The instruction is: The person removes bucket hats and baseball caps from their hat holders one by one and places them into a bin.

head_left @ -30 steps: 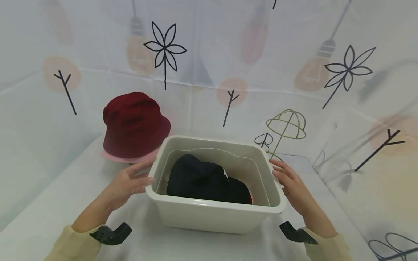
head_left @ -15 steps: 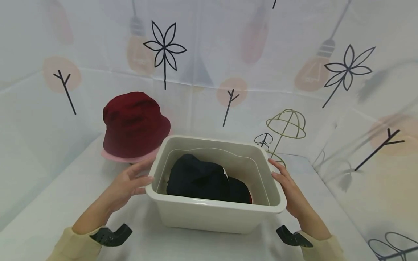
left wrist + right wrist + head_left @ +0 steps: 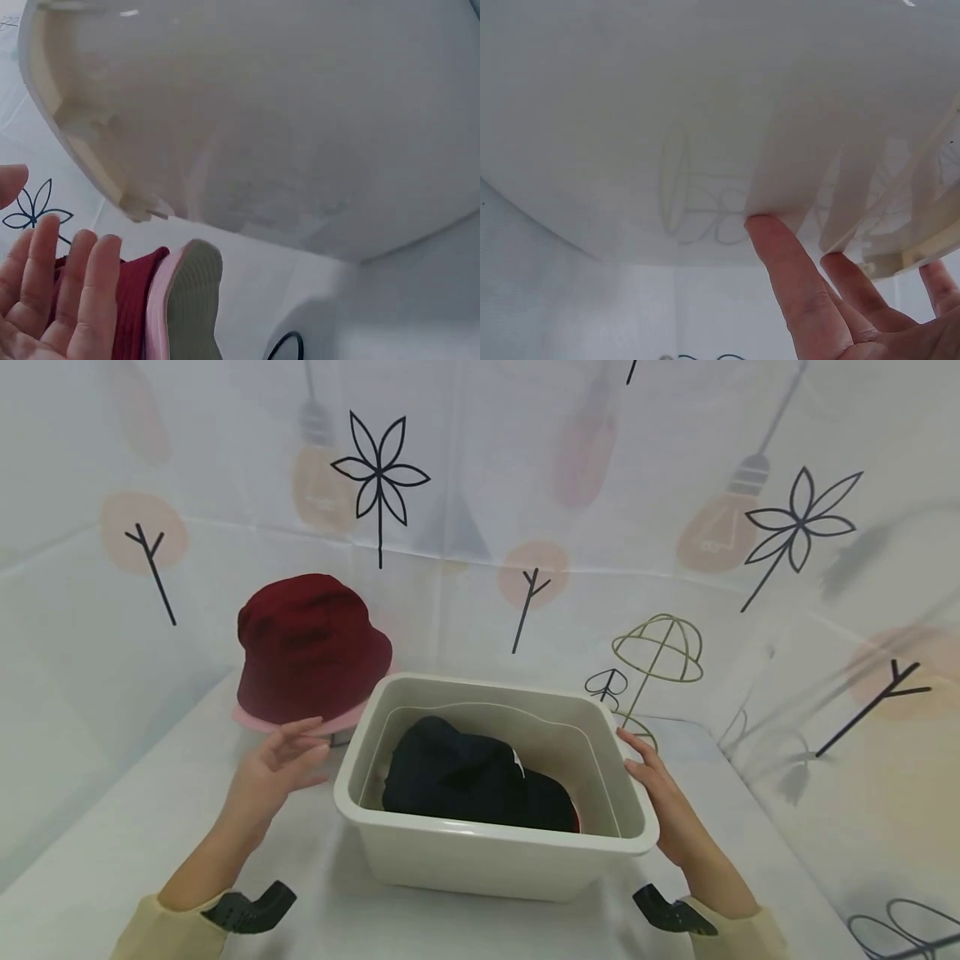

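Observation:
A cream-white plastic bin (image 3: pixel 480 852) stands on the white table, with a dark navy cap (image 3: pixel 457 768) inside it. My left hand (image 3: pixel 273 768) hovers off the bin's left side, fingers spread, holding nothing. Just behind it sits a dark red bucket hat (image 3: pixel 307 647) over a pink brim (image 3: pixel 251 720); in the left wrist view a grey-green layer (image 3: pixel 193 307) shows next to the pink. My right hand (image 3: pixel 667 797) rests at the bin's right rim. In the right wrist view, its extended fingers (image 3: pixel 795 277) touch the outer wall below the rim.
A white backdrop (image 3: pixel 465 485) printed with flowers, bulbs and twigs rises behind the table (image 3: pixel 112 827). A dark curved line (image 3: pixel 289 341) lies near the hats in the left wrist view. Both wrists carry black bands.
My left hand has let go of the bin's left rim and moved left and slightly up toward the hats. My right hand shifted slightly inward along the right rim; the bin has stayed put.

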`<state>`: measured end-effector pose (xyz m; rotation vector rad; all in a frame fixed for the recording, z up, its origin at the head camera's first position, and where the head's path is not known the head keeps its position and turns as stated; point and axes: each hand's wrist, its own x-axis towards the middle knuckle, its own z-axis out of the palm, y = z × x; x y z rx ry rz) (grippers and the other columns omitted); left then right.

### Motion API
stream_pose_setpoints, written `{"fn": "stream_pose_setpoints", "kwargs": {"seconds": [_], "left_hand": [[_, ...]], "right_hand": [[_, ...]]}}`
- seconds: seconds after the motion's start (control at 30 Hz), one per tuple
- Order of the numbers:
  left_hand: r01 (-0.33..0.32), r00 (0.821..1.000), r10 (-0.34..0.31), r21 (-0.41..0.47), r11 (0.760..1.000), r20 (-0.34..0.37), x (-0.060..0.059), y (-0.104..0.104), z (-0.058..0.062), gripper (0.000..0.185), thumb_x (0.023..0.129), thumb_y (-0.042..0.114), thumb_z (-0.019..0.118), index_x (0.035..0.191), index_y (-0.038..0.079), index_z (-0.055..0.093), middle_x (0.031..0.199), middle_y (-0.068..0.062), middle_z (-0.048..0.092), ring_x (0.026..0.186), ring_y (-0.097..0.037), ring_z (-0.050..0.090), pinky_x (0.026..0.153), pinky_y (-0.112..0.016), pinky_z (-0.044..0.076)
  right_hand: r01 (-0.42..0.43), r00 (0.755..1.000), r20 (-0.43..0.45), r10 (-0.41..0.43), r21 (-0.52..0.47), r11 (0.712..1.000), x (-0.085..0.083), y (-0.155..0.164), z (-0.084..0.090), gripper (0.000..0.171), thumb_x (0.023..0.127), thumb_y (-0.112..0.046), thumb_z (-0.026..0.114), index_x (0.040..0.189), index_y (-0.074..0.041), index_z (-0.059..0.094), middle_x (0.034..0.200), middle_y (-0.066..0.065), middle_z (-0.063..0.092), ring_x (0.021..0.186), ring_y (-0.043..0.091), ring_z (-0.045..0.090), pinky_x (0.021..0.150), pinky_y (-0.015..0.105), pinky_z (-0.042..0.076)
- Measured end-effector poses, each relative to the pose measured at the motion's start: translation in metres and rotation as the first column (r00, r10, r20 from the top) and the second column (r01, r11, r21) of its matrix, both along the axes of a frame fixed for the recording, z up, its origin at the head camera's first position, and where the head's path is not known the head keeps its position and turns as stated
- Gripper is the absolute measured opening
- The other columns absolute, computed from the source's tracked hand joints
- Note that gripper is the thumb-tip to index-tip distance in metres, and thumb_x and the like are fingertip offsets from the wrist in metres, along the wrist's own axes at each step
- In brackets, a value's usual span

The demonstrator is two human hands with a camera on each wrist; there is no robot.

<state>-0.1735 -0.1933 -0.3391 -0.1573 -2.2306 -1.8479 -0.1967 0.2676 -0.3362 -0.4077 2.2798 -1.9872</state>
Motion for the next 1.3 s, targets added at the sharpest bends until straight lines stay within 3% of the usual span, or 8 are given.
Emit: {"fn": "stream_pose_setpoints", "kwargs": {"seconds": [0.13,0.23,0.37,0.5,0.67,0.93,1.13,1.3], "left_hand": [[-0.145,0.983,0.132,-0.100,0.984,-0.125,-0.004,-0.003,-0.002,0.048,0.087,0.022,0.067,0.126,0.003,0.049,0.098,0.005,0.061,0.090,-0.002,0.058,0.072,-0.020,0.050],[-0.249,0.957,0.211,-0.184,0.951,-0.201,-0.007,-0.005,-0.002,0.045,0.084,0.022,0.070,0.122,0.005,0.053,0.097,0.000,0.064,0.090,-0.001,0.055,0.071,-0.014,0.047],[-0.329,0.923,0.260,-0.231,0.916,-0.284,-0.011,-0.007,-0.004,0.043,0.081,0.019,0.074,0.118,0.006,0.055,0.101,-0.008,0.064,0.090,-0.001,0.054,0.069,-0.010,0.045],[-0.376,0.892,0.281,-0.233,0.897,-0.354,-0.016,-0.012,-0.006,0.043,0.077,0.012,0.077,0.114,0.004,0.057,0.106,-0.006,0.062,0.089,-0.002,0.055,0.070,-0.010,0.045],[-0.400,0.867,0.309,-0.177,0.899,-0.391,-0.025,-0.017,-0.007,0.042,0.073,0.006,0.079,0.110,0.001,0.058,0.106,-0.005,0.060,0.087,-0.006,0.056,0.072,-0.011,0.046],[-0.530,0.783,0.415,-0.148,0.835,-0.463,-0.038,-0.023,0.000,0.041,0.071,0.007,0.080,0.106,-0.002,0.060,0.103,-0.009,0.057,0.087,-0.010,0.050,0.077,-0.011,0.041],[-0.559,0.773,0.440,-0.164,0.813,-0.457,-0.047,-0.028,0.007,0.042,0.073,0.013,0.080,0.107,-0.001,0.060,0.107,-0.012,0.050,0.090,-0.014,0.047,0.076,-0.008,0.040],[-0.564,0.772,0.454,-0.148,0.813,-0.444,-0.054,-0.032,0.011,0.045,0.075,0.017,0.078,0.111,0.001,0.058,0.110,-0.006,0.047,0.094,-0.013,0.046,0.075,-0.007,0.040]], "right_hand": [[0.002,1.000,-0.001,-0.002,-0.005,1.000,0.000,0.000,0.000,0.050,0.102,-0.030,0.032,0.147,-0.022,0.015,0.135,0.007,0.031,0.107,0.011,0.051,0.079,0.032,0.049],[0.003,1.000,0.003,-0.003,-0.010,1.000,-0.001,-0.001,0.000,0.050,0.102,-0.030,0.032,0.148,-0.021,0.015,0.135,0.007,0.031,0.107,0.011,0.051,0.079,0.032,0.049],[0.005,1.000,0.007,-0.005,-0.014,1.000,0.000,-0.001,-0.002,0.050,0.102,-0.030,0.032,0.147,-0.021,0.015,0.133,0.006,0.034,0.106,0.012,0.052,0.079,0.034,0.049],[0.005,1.000,0.007,-0.005,-0.016,1.000,0.000,-0.002,-0.002,0.050,0.101,-0.030,0.033,0.147,-0.021,0.016,0.132,0.007,0.034,0.105,0.013,0.052,0.078,0.034,0.050],[0.012,1.000,0.010,-0.012,-0.010,1.000,0.000,-0.003,-0.001,0.051,0.101,-0.031,0.033,0.147,-0.020,0.015,0.133,0.010,0.033,0.105,0.013,0.052,0.079,0.034,0.050],[0.025,1.000,0.015,-0.025,-0.005,1.000,0.001,-0.002,0.000,0.050,0.101,-0.031,0.033,0.147,-0.020,0.015,0.133,0.010,0.032,0.105,0.013,0.052,0.078,0.034,0.050],[0.021,1.000,0.011,-0.021,-0.008,1.000,0.000,-0.002,0.001,0.050,0.101,-0.031,0.033,0.147,-0.020,0.015,0.133,0.009,0.031,0.105,0.012,0.052,0.079,0.033,0.049],[0.024,1.000,0.008,-0.024,0.000,1.000,0.001,-0.002,0.001,0.051,0.101,-0.032,0.034,0.147,-0.020,0.015,0.135,0.011,0.030,0.105,0.012,0.051,0.079,0.033,0.049]]}}
